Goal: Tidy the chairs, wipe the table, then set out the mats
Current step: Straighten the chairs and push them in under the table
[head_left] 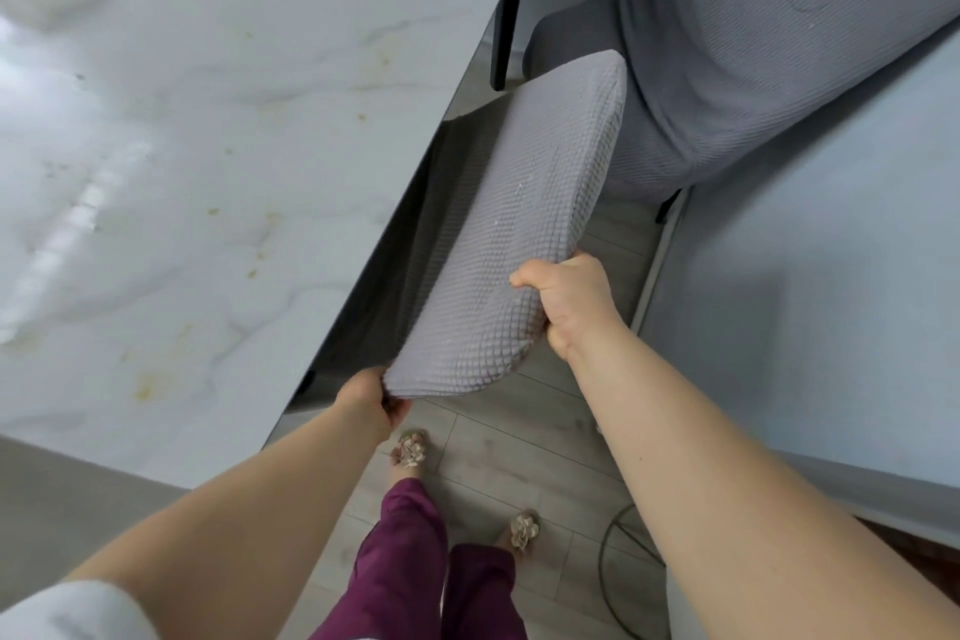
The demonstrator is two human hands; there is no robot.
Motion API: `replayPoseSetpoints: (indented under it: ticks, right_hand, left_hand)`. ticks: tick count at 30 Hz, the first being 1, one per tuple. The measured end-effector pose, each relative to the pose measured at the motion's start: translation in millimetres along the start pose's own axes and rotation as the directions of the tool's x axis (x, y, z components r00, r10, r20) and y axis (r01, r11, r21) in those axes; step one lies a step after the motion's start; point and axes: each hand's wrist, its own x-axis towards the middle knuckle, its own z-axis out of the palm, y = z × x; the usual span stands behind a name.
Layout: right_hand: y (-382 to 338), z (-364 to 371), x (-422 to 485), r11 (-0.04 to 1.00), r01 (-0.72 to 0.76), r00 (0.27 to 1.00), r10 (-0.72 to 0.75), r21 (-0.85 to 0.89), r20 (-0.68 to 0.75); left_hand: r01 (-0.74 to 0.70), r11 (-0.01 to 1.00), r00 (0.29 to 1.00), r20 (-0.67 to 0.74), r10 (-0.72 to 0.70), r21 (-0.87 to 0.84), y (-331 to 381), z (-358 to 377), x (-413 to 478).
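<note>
A chair [519, 224] in a light grey waffle-textured cover is seen from above at centre. Its backrest top is gripped at the near end by the left hand [369, 400] and on the right side by the right hand [566, 301]. Its seat is tucked in shadow under the right edge of the table [182, 146]. This pale, glossy, marble-patterned slab on the left is marked with yellowish stains. A second chair [753, 42], covered in darker grey, is set just beyond the first, far right.

Table top [208, 146], left of frame: marble-look, pale with grey veins, glossy, yellowish smears.
Chair [519, 234], centre: grey cloth cover, waffle-textured, matt.
Second chair [753, 42], upper right: darker grey cloth, fine knit, creased.
Chair leg [505, 42]: black, matt.
Floor [519, 457]: grey wood-look planks, matt.
Trousers [410, 546]: purple cloth.
Wall [805, 276], right: pale, smooth, matt.
</note>
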Motion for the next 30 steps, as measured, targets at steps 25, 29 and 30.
replayPoseSetpoints:
  ticks: [25,29,30]
  right_hand:
    - [12.1,11.8,6.1,0.956,-0.043,0.990,0.080,-0.291,0.119]
    - [-8.0,-8.8,-8.3,0.889,0.006,0.979,0.088,-0.457,0.183]
    - [-13.5,-15.2,-11.5,0.880,0.009,0.977,0.092,-0.475,0.191]
  left_hand:
    - [-0.231,0.844,0.943,-0.102,0.317,0.484,3.0,-7.2,-22.3]
    - [-0.357,0.536,0.840,0.012,0.542,0.765,-0.9,2.1,-51.7]
    - [-0.455,0.466,0.798,0.115,0.591,0.759,-3.7,8.0,-67.7]
